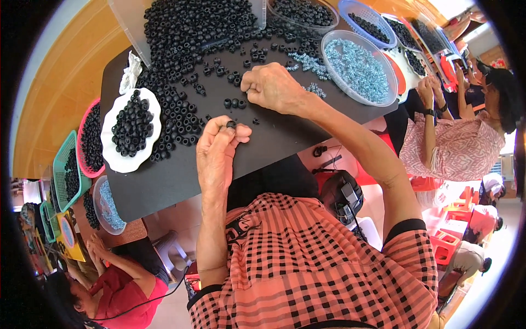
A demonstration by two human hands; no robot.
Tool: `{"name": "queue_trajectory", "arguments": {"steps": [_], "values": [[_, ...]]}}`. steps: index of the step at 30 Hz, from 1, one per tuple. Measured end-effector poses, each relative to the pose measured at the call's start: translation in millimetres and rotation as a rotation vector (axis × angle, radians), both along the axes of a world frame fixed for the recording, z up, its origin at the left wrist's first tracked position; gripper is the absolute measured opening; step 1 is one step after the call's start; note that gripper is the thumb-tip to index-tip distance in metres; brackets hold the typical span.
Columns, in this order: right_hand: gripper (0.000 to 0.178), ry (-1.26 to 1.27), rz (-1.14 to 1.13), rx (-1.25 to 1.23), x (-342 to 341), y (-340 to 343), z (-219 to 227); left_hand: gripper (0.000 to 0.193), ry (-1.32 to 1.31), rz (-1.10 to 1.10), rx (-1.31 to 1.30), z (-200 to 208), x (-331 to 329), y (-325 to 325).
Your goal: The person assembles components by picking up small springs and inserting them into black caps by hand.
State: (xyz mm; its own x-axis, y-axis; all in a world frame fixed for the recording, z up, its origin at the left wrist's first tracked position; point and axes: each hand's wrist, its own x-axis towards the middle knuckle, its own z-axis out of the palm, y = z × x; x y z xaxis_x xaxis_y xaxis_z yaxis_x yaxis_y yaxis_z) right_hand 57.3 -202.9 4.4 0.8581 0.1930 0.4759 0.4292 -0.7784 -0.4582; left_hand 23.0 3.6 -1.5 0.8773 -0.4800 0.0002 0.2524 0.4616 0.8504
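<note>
My left hand is over the near part of the dark table. Pinched between its thumb and fingers is a small round black plastic piece. Farther off and to the right, my right hand rests low over the table with its fingers curled down, so whatever is in them is hidden. Just left of it lie a few loose black pieces, set close together. A wide spread of hollow black pieces covers the table's left and far side.
A clear tub of light-blue, spring-like pieces stands at the right, with more spilled beside it. At the left, a white scalloped plate holds black pieces. An overturned clear bin pours black pieces at the back. Co-workers sit on both sides.
</note>
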Motion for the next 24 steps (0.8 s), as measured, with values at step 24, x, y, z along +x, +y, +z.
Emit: {"name": "queue_trajectory", "arguments": {"steps": [24], "values": [[0.015,0.076,0.221,0.424,-43.2,39.1,21.6,0.013,0.039,0.090,-0.012,-2.0,-4.9,-2.2]]}}
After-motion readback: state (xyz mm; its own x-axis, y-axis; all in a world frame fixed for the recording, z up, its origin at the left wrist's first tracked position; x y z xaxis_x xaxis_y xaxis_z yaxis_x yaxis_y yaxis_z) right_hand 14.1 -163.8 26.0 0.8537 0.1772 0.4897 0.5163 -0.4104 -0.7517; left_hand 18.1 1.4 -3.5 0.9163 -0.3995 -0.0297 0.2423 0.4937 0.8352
